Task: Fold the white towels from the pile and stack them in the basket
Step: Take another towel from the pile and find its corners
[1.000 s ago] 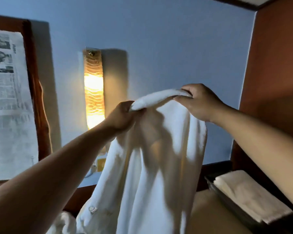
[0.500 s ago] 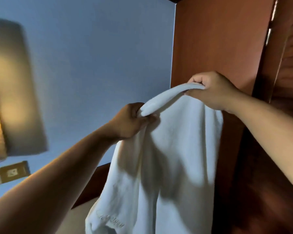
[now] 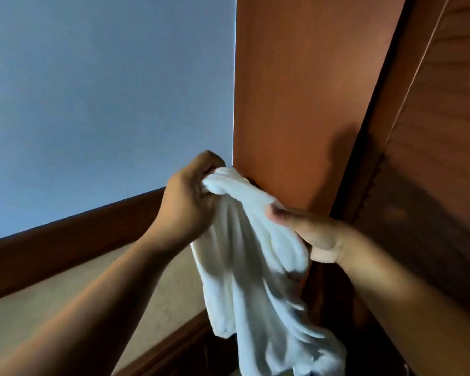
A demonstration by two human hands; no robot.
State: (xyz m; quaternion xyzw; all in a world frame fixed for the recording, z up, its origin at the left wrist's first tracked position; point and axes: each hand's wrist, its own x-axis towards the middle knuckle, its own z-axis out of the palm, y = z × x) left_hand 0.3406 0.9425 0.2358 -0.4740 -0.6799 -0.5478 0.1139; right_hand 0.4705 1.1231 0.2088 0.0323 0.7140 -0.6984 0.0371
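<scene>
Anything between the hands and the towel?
Nothing. The left hand grips the towel at its bunched top, and the right hand pinches it just beside, thumb in front. No basket is in view, so that path cannot be judged.

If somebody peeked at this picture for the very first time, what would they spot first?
The white towel in the middle would catch the eye first, hanging down in bunched folds. The left hand grips its top end, and the right hand pinches it a little lower, to the right. Behind them are a blue wall on the left and a reddish wooden panel on the right.
</scene>
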